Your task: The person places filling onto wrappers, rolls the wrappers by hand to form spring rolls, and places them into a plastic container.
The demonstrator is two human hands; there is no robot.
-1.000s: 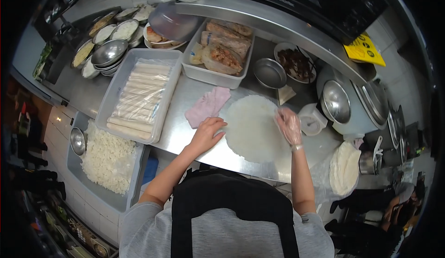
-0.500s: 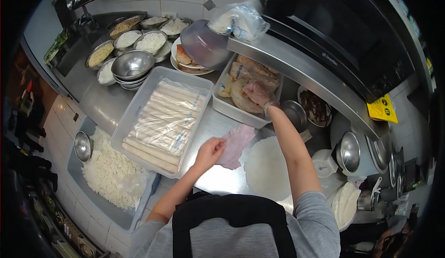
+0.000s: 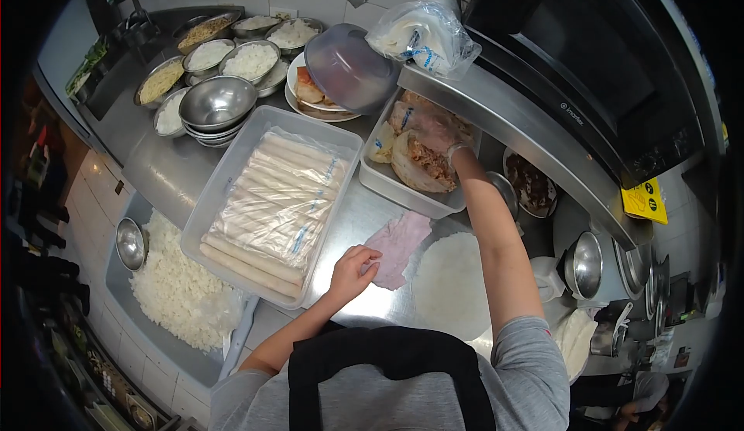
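Note:
My right hand (image 3: 435, 131) is inside a plastic tub (image 3: 415, 201), among clear plastic and a brownish minced filling (image 3: 428, 164). Its fingers are blurred against the plastic, so their grip does not show. Close to the edge of a pink cloth (image 3: 398, 249), my left hand (image 3: 353, 272) rests low over the steel counter, fingers loosely bent and thumb a little apart, nothing visible in them. A round, thin white sheet (image 3: 448, 285) lies right of the cloth, under my right forearm.
Left of the cloth, a clear bin (image 3: 195, 225) holds pale rolls under plastic. White shredded food (image 3: 182, 287) fills a floor-side tub with a steel bowl (image 3: 131, 244). Several bowls of food line the back left. A steel shelf (image 3: 527, 132) overhangs the right; a plate of dark food (image 3: 532, 183) sits below it.
My right hand has moved farther back in the tub, uncovering more of the minced filling. My left hand has shifted slightly down, its thumb and finger less pressed together.

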